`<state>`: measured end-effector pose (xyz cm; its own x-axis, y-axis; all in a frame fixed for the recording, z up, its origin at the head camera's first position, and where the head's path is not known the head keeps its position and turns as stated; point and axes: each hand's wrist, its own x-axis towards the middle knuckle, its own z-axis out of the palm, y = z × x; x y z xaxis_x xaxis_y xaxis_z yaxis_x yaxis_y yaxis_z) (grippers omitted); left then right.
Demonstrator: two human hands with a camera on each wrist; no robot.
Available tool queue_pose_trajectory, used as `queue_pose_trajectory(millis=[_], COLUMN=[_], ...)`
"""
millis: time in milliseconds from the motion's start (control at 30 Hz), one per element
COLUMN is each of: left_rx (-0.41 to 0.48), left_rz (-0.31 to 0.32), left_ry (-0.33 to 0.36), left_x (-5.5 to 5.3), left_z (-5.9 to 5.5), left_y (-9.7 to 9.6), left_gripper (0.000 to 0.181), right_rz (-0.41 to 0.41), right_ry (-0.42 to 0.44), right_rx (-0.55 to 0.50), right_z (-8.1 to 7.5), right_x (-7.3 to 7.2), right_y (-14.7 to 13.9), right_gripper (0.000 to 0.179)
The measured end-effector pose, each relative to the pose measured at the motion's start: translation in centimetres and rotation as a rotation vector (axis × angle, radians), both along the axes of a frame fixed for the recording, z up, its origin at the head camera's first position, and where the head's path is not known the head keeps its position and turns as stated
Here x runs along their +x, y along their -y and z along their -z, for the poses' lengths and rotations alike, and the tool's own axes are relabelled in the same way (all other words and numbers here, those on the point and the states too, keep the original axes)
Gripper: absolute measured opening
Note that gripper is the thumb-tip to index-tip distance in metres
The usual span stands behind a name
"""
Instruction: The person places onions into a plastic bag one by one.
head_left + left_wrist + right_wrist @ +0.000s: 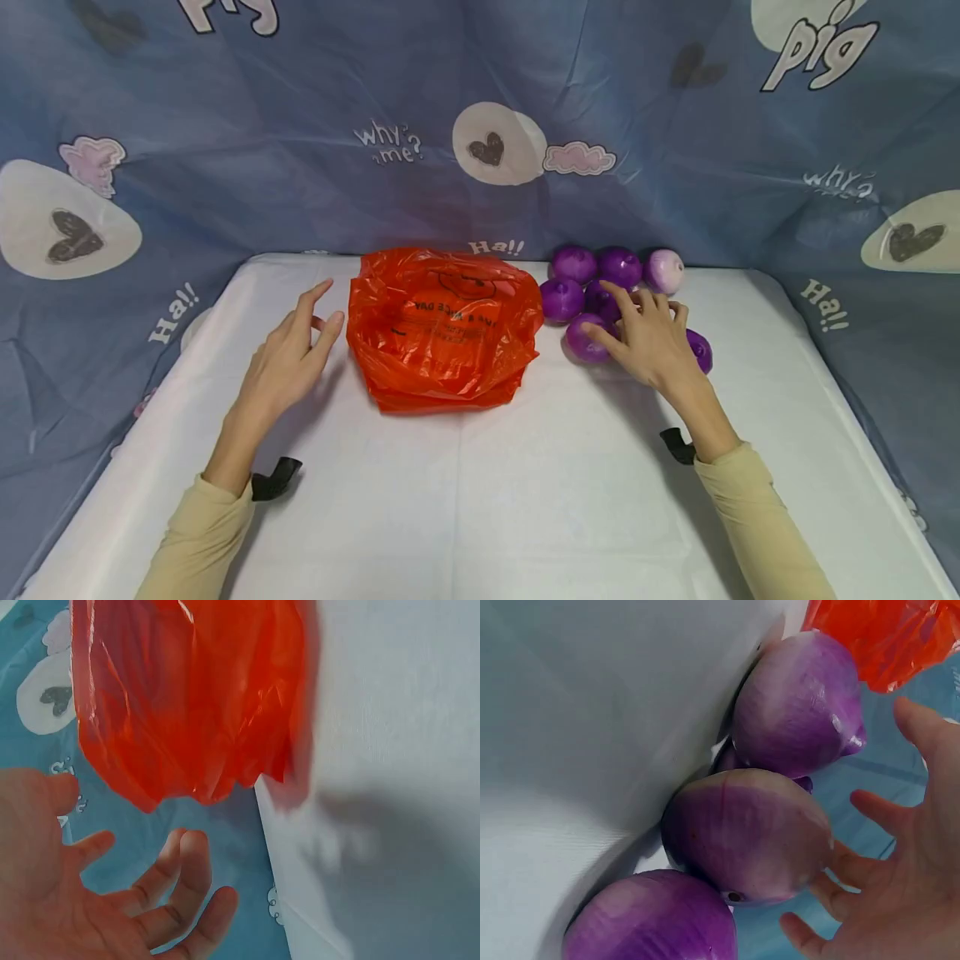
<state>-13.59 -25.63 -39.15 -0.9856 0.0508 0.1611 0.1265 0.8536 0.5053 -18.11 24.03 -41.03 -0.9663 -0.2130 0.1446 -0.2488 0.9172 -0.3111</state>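
A red plastic bag (446, 333) with printed lettering stands on the white table. To its left hovers my left hand (288, 358), fingers spread and holding nothing; the left wrist view shows a gap between this hand (97, 892) and the bag (195, 697). Several purple onions are grouped just right of the bag, including one at the front (590, 337) and a paler one (664, 271) at the back. Over this group is my right hand (648, 333), its fingers parted and partly hiding some onions. Whether its fingertips touch the middle onion (746, 836) I cannot tell.
Behind the table hangs a blue cloth (315, 192) printed with hearts and words, which also runs along both sides. The white tabletop (465, 500) stretches toward me between the forearms. A black strap (276, 479) sits at my left wrist, another (677, 446) at my right.
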Motion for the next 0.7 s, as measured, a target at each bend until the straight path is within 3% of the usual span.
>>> queue_pose_trajectory(millis=[167, 433, 700], left_rx=[0.045, 0.181, 0.132], left_rz=[-0.01, 0.005, -0.034], left_ry=[0.016, 0.153, 0.123], left_x=[0.6, 1.6, 2.9], left_z=[0.0, -0.1, 0.0], left_y=[-0.3, -0.9, -2.4], left_gripper=[0.063, 0.066, 0.064], right_rz=[-0.003, -0.011, -0.017], right_ry=[0.012, 0.036, 0.052], right_rx=[0.046, 0.074, 0.077], right_z=[0.1, 0.6, 0.7], right_x=[0.6, 1.0, 1.0], right_y=[0.1, 0.0, 0.0], right_gripper=[0.082, 0.084, 0.084])
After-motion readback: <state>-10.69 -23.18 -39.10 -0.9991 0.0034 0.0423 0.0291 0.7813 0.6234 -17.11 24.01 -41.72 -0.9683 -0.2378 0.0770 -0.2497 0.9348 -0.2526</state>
